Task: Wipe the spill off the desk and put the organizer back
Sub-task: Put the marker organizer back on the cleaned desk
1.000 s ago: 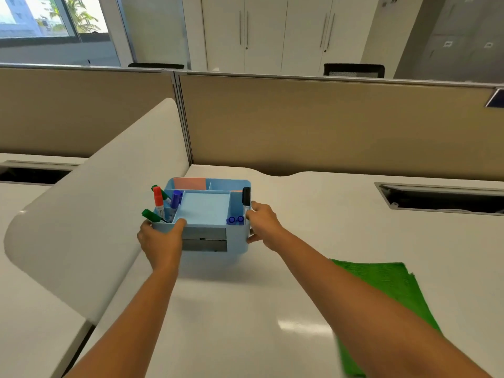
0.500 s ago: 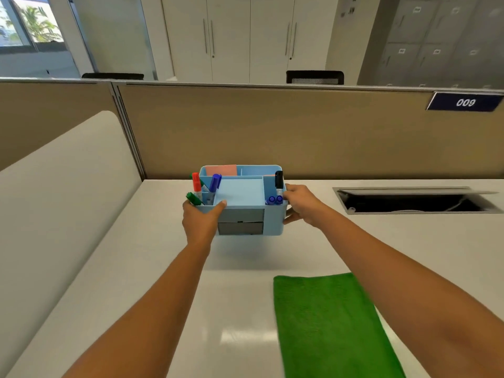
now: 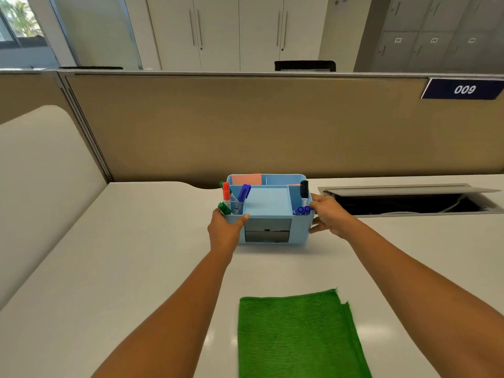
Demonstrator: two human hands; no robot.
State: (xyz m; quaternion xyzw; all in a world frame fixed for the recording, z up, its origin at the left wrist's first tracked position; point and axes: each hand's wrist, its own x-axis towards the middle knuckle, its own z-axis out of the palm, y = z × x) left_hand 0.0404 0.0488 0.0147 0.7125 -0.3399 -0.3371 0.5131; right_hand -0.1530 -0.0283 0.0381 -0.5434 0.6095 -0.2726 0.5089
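A light blue desk organizer (image 3: 268, 207) with grey drawers sits on the white desk (image 3: 141, 257) near the back partition. It holds red, green, blue and black markers and pink and blue note pads. My left hand (image 3: 225, 231) grips its left side, thumb over the front rim. My right hand (image 3: 328, 215) clasps its right side. A green cloth (image 3: 298, 334) lies flat on the desk in front, between my forearms. No spill shows on the desk.
A beige partition (image 3: 272, 126) runs along the back, with a sign reading 009 (image 3: 463, 89). An open cable tray (image 3: 409, 200) is sunk in the desk right of the organizer. A white curved divider (image 3: 41, 173) stands at the left.
Both hands have carried the organizer rightward and back, from beside the left divider to the desk's middle near the partition, where it now rests. The cloth has not moved.
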